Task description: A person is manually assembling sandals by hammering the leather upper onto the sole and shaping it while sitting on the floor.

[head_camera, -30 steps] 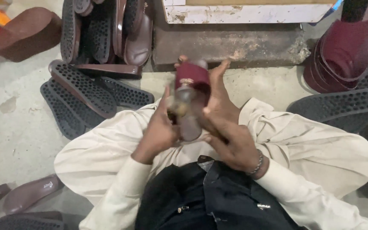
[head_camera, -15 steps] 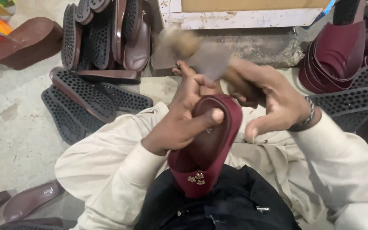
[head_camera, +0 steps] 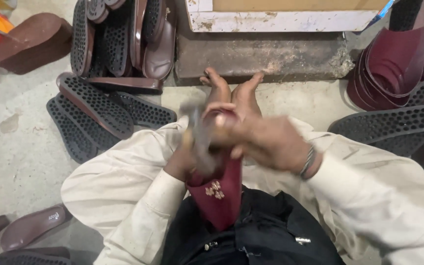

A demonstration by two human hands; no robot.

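Note:
A maroon slipper [head_camera: 220, 198] with a small gold ornament rests upright on my lap, toe end up. My left hand [head_camera: 180, 163] grips it from the left side and is mostly hidden behind it. My right hand [head_camera: 266, 142], blurred by motion and wearing a wrist bangle, is closed on a hammer [head_camera: 198, 140] whose blurred head lies against the slipper's upper part. My bare feet [head_camera: 227, 88] show just beyond the slipper, soles together.
Black studded soles [head_camera: 94, 108] lie on the concrete floor at left, with more stacked upright [head_camera: 123, 34] behind. Maroon uppers [head_camera: 393, 64] and a black sole [head_camera: 388, 125] sit at right. A worn stone block [head_camera: 266, 56] lies ahead. Brown insoles [head_camera: 30, 228] are at lower left.
Both hands first held the slipper up close. Then my right hand rose with the hammer, and now it has swung down onto the slipper, which sits lower on my lap.

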